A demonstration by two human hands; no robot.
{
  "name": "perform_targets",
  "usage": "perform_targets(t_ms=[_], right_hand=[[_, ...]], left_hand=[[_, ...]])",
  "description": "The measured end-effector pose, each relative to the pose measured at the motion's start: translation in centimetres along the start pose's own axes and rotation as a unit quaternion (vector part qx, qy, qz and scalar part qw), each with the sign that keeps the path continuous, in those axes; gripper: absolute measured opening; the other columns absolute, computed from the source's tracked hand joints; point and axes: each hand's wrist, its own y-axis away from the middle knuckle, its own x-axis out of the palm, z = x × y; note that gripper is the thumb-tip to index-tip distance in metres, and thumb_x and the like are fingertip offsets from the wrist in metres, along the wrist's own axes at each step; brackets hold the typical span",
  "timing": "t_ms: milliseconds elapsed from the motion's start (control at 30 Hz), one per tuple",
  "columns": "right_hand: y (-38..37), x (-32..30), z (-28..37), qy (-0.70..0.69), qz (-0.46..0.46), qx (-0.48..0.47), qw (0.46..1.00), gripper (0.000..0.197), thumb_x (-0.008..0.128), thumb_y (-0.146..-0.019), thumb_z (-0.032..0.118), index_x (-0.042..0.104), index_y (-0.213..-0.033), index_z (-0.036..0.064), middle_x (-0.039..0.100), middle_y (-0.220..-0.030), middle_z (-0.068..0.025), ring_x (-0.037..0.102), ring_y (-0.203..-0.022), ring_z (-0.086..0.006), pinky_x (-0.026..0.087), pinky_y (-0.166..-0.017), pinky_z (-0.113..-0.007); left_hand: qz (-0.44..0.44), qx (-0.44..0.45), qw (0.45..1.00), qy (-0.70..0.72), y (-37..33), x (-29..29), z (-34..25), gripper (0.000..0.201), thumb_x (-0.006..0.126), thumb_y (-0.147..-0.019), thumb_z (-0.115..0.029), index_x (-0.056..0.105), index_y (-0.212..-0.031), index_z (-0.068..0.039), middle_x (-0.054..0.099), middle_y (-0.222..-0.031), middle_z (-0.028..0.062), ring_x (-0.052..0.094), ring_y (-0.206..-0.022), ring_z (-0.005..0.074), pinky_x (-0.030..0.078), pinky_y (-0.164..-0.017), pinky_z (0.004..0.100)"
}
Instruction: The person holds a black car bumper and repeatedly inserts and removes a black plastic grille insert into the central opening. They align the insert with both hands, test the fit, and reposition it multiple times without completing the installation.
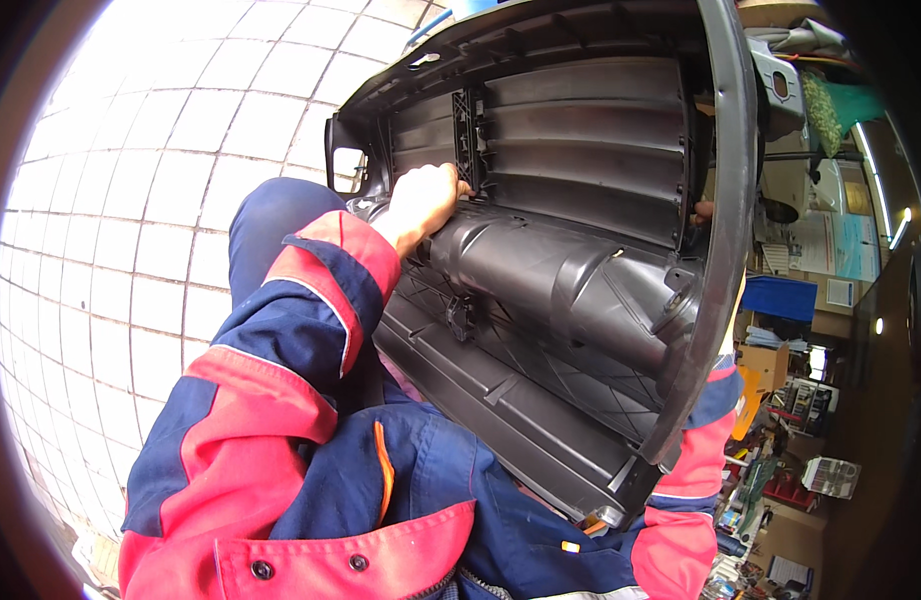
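Note:
A large black plastic frame with slats rests tilted against my lap and legs. It looks like a vehicle's air shutter housing. A thick rounded crossbar runs below its slats. My left hand reaches over this crossbar, fingers curled at the lower end of the lattice upright between two slat banks. Around the outside of the frame's right side goes my right arm. Only fingertips of my right hand show, bent against the right end of the slats; the rest is hidden behind the frame's side rail.
White floor tiles with dark joints spread at the left. My bent knee is beside the frame's left end. To the right are a blue bin, a cardboard box and shelves crowded with tools and small parts.

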Motion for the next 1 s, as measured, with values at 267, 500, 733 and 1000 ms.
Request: perform_targets(t_ms=[267, 500, 733, 1000], right_hand=[[-0.8, -0.9, -2.3, -0.056, 0.011, 0.077, 0.995, 0.058, 0.044, -0.132, 0.048, 0.073, -0.159, 0.0039, 0.083, -0.134, -0.0102, 0.081, -0.114, -0.0178, 0.067, -0.099, -0.034], [0.2, 0.3, -0.5, -0.055, 0.000, 0.008, 0.998, 0.064, 0.040, -0.133, 0.052, 0.074, -0.151, 0.0008, 0.084, -0.130, -0.0093, 0.080, -0.113, -0.0177, 0.065, -0.101, -0.034], [0.0, 0.9, 0.0, -0.049, 0.001, -0.019, 0.999, 0.062, 0.040, -0.133, 0.051, 0.075, -0.146, 0.0008, 0.083, -0.127, -0.0089, 0.079, -0.110, -0.0171, 0.064, -0.100, -0.034], [0.0, 0.9, -0.1, -0.071, -0.011, 0.007, 0.997, 0.059, 0.042, -0.133, 0.049, 0.075, -0.144, 0.0023, 0.083, -0.127, -0.0084, 0.078, -0.111, -0.0159, 0.064, -0.100, -0.033]], left_hand=[[0.022, -0.001, 1.000, 0.004, -0.3, -0.7, -0.3, 0.056, 0.082, -0.109, -0.049, 0.072, -0.119, 0.005, 0.082, -0.099, 0.0342, 0.081, -0.099, 0.0562, 0.065, -0.091, 0.0617], [0.061, -0.161, 0.978, 0.121, -1.9, -3.2, -2.7, 0.072, 0.085, -0.094, -0.041, 0.064, -0.139, 0.013, 0.077, -0.138, 0.0388, 0.077, -0.134, 0.0513, 0.061, -0.116, 0.0556], [0.026, -0.215, 0.952, 0.218, -3.3, -2.9, -2.0, 0.086, 0.095, -0.092, -0.060, 0.068, -0.134, 0.010, 0.081, -0.128, 0.0342, 0.080, -0.126, 0.0458, 0.061, -0.113, 0.0502], [-0.013, -0.213, 0.955, 0.208, -3.7, -1.0, -1.2, 0.072, 0.099, -0.092, -0.058, 0.076, -0.118, 0.005, 0.084, -0.111, 0.0250, 0.082, -0.108, 0.0351, 0.063, -0.100, 0.0461]])
